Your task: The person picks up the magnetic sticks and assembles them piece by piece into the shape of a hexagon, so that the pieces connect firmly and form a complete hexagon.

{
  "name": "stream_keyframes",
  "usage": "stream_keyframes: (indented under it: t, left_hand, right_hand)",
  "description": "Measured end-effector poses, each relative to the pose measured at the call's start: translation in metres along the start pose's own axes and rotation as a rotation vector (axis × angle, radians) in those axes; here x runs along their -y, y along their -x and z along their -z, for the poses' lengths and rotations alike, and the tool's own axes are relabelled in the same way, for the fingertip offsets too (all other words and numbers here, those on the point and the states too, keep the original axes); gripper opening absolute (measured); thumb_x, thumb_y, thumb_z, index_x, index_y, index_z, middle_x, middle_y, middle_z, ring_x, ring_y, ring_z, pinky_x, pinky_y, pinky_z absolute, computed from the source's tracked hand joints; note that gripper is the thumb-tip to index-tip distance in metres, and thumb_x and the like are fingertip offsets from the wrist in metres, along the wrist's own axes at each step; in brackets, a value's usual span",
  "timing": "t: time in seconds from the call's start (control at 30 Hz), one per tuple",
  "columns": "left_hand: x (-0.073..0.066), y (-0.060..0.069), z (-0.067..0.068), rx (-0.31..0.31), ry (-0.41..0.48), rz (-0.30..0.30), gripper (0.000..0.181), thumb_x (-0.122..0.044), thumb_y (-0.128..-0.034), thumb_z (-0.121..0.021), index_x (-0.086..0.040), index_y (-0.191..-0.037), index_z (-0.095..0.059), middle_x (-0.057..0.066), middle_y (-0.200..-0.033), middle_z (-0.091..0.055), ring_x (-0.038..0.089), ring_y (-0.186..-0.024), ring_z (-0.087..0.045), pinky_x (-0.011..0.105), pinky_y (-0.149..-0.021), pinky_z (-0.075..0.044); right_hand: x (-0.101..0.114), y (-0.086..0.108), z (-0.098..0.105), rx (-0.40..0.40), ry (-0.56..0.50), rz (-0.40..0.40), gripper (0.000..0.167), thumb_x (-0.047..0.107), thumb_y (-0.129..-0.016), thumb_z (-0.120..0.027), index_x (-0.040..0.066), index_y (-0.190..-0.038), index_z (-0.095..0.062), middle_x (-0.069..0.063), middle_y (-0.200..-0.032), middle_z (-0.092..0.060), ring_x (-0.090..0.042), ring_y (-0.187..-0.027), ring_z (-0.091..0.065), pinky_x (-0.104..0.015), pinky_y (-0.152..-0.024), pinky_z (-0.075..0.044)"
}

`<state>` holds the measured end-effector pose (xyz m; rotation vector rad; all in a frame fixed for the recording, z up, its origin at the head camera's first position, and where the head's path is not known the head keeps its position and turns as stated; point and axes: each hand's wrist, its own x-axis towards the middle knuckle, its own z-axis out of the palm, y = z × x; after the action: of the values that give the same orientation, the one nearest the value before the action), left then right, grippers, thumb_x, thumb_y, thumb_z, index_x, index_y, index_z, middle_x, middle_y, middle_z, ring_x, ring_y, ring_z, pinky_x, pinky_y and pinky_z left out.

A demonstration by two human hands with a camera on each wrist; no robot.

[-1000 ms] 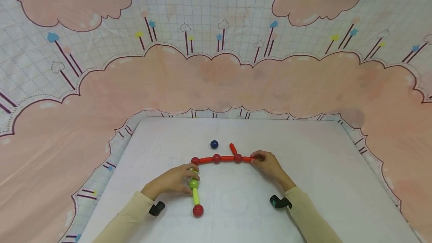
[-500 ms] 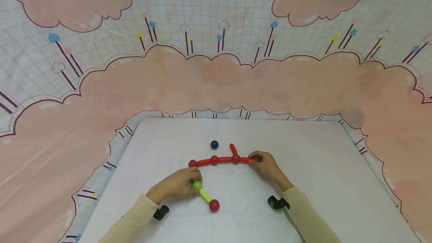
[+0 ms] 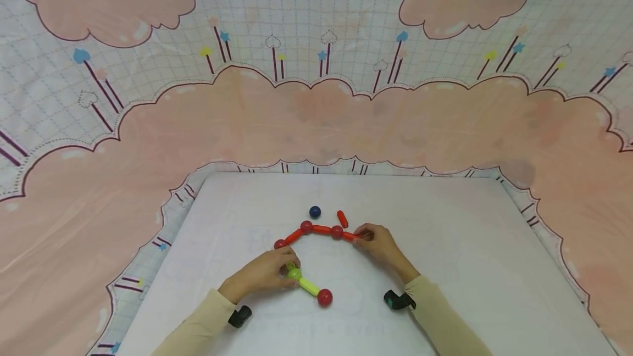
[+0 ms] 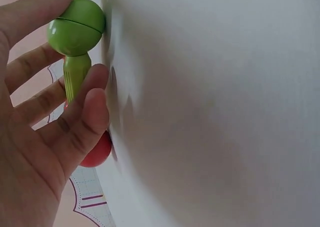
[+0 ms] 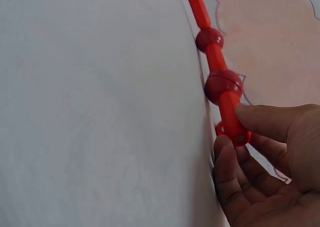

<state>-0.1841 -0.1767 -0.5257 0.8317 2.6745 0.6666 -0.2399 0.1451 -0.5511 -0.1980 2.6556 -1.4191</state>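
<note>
My left hand (image 3: 262, 274) pinches the light green part of a chain of magnetic balls and rods, its thumb by the green ball (image 4: 77, 29). A light green rod (image 3: 309, 287) runs from that ball to a larger red ball (image 3: 325, 298). Just beyond my left fingers sits another red ball (image 3: 279, 244); several red rods and balls continue the chain to the right in a bent line. My right hand (image 3: 379, 244) pinches the red rod (image 5: 231, 112) at the right end between thumb and fingers. That rod meets a red ball (image 5: 223, 87).
A loose red rod (image 3: 343, 218) lies behind the chain, apart from the nearest ball. To its left is a dark blue ball (image 3: 315, 212). Everything lies on a white table (image 3: 445, 268) in front of a patterned cloth (image 3: 346, 125).
The green part has swung its red end ball to the right. The red chain has shifted left and bent, with my right hand following. The branching red rod has come away from its ball.
</note>
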Motion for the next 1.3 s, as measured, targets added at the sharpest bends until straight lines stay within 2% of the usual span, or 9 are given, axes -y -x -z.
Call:
stream_keyframes:
  t: [0.27,0.5,0.6,0.7,0.8,0.93,1.03,1.17,1.3]
  left_hand:
    - [-0.003,0.001,-0.005,-0.026,-0.003,-0.042,0.03,-0.038,-0.0813,-0.079,-0.021,-0.104,-0.068,-0.013,-0.097,-0.057,0.003,-0.076,-0.051,0.017,-0.068,-0.044]
    - [-0.009,0.005,-0.007,-0.039,-0.061,-0.047,0.029,-0.042,-0.08,-0.079,-0.024,-0.101,-0.069,-0.015,-0.09,-0.056,0.0,-0.075,-0.048,0.021,-0.07,-0.045]
    - [-0.013,0.005,-0.007,-0.044,-0.11,-0.025,0.031,-0.045,-0.0793,-0.078,-0.024,-0.1,-0.07,-0.015,-0.089,-0.057,0.0,-0.076,-0.048,0.024,-0.072,-0.046]
    - [-0.017,0.005,-0.004,-0.055,-0.127,0.025,0.031,-0.047,-0.082,-0.075,-0.024,-0.102,-0.07,-0.014,-0.092,-0.062,0.002,-0.077,-0.05,0.026,-0.071,-0.046]
    - [-0.024,0.0,0.005,-0.118,-0.102,0.061,0.029,-0.043,-0.087,-0.071,-0.021,-0.106,-0.07,-0.009,-0.096,-0.067,0.006,-0.077,-0.054,0.027,-0.071,-0.048]
    - [-0.034,-0.015,0.02,-0.249,-0.045,0.043,0.026,-0.032,-0.0903,-0.07,-0.015,-0.111,-0.068,-0.003,-0.098,-0.069,0.013,-0.083,-0.061,0.028,-0.072,-0.051]
    - [-0.041,-0.031,0.027,-0.289,-0.027,0.024,0.029,-0.029,-0.0914,-0.07,-0.013,-0.115,-0.066,-0.001,-0.106,-0.069,0.017,-0.095,-0.064,0.032,-0.081,-0.054]
    - [-0.044,-0.057,0.026,-0.243,-0.033,0.041,0.034,-0.03,-0.0923,-0.068,-0.013,-0.122,-0.064,0.002,-0.117,-0.068,0.019,-0.107,-0.062,0.039,-0.092,-0.053]
    - [-0.041,-0.081,0.019,-0.199,-0.024,0.056,0.035,-0.028,-0.0907,-0.07,-0.013,-0.121,-0.064,0.003,-0.113,-0.068,0.018,-0.101,-0.06,0.037,-0.086,-0.053]
  right_hand:
    - [0.006,-0.001,-0.01,0.015,0.002,-0.001,0.015,0.01,-0.084,-0.076,0.013,-0.098,-0.071,-0.002,-0.093,-0.068,-0.014,-0.083,-0.059,-0.027,-0.074,-0.048]
    - [0.012,-0.002,-0.015,0.02,0.029,-0.003,0.017,0.011,-0.084,-0.076,0.014,-0.101,-0.071,-0.002,-0.096,-0.069,-0.016,-0.086,-0.06,-0.031,-0.078,-0.051]
    - [0.014,-0.004,-0.018,0.018,0.029,0.002,0.017,0.01,-0.085,-0.075,0.014,-0.101,-0.071,-0.002,-0.096,-0.068,-0.016,-0.086,-0.059,-0.031,-0.078,-0.051]
    - [0.014,-0.005,-0.019,0.019,0.029,0.017,0.018,0.01,-0.085,-0.075,0.012,-0.102,-0.071,-0.003,-0.096,-0.069,-0.015,-0.085,-0.059,-0.029,-0.075,-0.051]
    - [0.017,-0.006,-0.019,0.015,0.023,0.019,0.018,0.009,-0.085,-0.075,0.011,-0.102,-0.071,-0.005,-0.097,-0.069,-0.016,-0.085,-0.059,-0.026,-0.068,-0.051]
    - [0.023,-0.006,-0.017,0.003,0.003,-0.003,0.019,0.009,-0.084,-0.076,0.011,-0.103,-0.071,-0.006,-0.099,-0.069,-0.018,-0.087,-0.06,-0.025,-0.065,-0.052]
    - [0.024,-0.007,-0.016,-0.01,-0.005,0.002,0.019,0.008,-0.084,-0.076,0.01,-0.103,-0.072,-0.006,-0.099,-0.069,-0.018,-0.087,-0.061,-0.028,-0.069,-0.054]
    - [0.024,-0.007,-0.017,-0.026,-0.016,0.016,0.018,0.006,-0.083,-0.076,0.009,-0.101,-0.072,-0.005,-0.098,-0.071,-0.015,-0.085,-0.062,-0.029,-0.074,-0.055]
    - [0.025,-0.007,-0.017,-0.028,-0.04,0.033,0.017,0.004,-0.083,-0.076,0.008,-0.099,-0.072,-0.007,-0.098,-0.071,-0.015,-0.083,-0.063,-0.025,-0.068,-0.053]
